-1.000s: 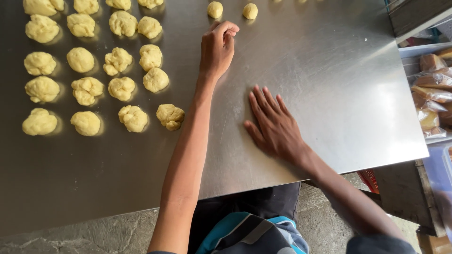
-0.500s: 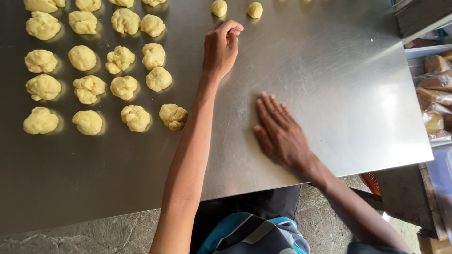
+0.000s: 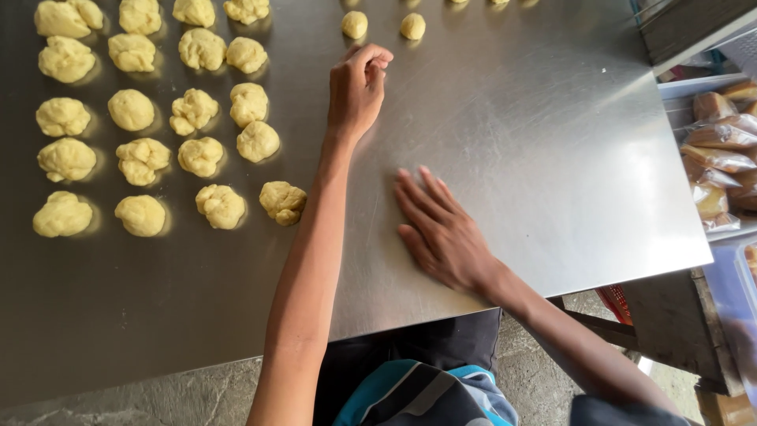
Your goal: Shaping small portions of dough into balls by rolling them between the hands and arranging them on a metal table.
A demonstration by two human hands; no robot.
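The left hand [image 3: 359,91] reaches far out over the shiny metal table [image 3: 552,158]. Its fingers are curled in, with the fingertips bunched up near the thumb. I cannot tell if it pinches a bit of dough or nothing at all.

Just past this hand lie two small round dough balls [image 3: 355,24]. They sit side by side near the top edge of the view, close to the fingertips but not touching them.

The right hand [image 3: 441,233] lies flat on the table, nearer to the person. Its fingers are straight and spread a little, pointing up and to the left. It holds nothing. The palm presses on bare metal.

To the left of the left arm sit many lumps of yellow dough [image 3: 197,110]. They are lined up in rows, each one apart from the next. They are bumpy and not very round. The closest lump [image 3: 282,201] is just beside the forearm.

At the right side, past the table edge, there is a tray with bagged buns [image 3: 717,158] in clear wrap. Below the table edge you can see the person's dark lap and a blue striped cloth [image 3: 426,394], and a grey stone floor [image 3: 158,398].
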